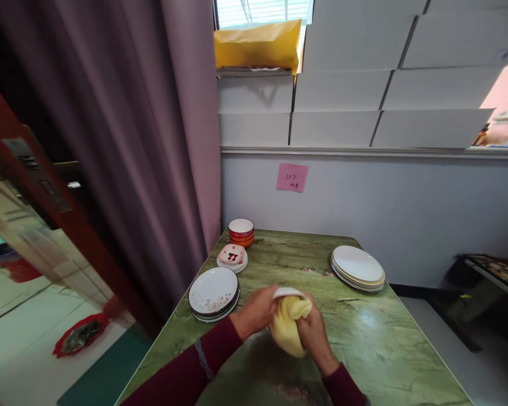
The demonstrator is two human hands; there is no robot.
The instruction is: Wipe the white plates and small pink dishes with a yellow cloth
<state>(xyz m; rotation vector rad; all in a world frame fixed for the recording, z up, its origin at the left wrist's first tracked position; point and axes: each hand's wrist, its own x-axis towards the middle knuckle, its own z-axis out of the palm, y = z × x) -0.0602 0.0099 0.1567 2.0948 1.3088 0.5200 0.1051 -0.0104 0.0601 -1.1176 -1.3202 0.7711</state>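
Note:
Above the near middle of the table, my left hand (257, 310) is closed on the edge of a white dish (288, 291). Only a curved strip of its rim shows; the cloth hides whether it is a bowl or a plate. My right hand (315, 332) grips a bunched yellow cloth (288, 334), pressed against the dish and hanging down below it. Left of my left hand sits a stack of plates (214, 290), the top one white with a dark rim and a floral print.
Red and orange bowls (241, 228) are stacked at the table's far left corner. Before them, a small square patterned dish (231, 254) rests on white plates (242, 263). More plates (358, 264) are piled on the right. The green wood-grain table (279, 248) stands against the wall, beside a purple curtain (186, 113).

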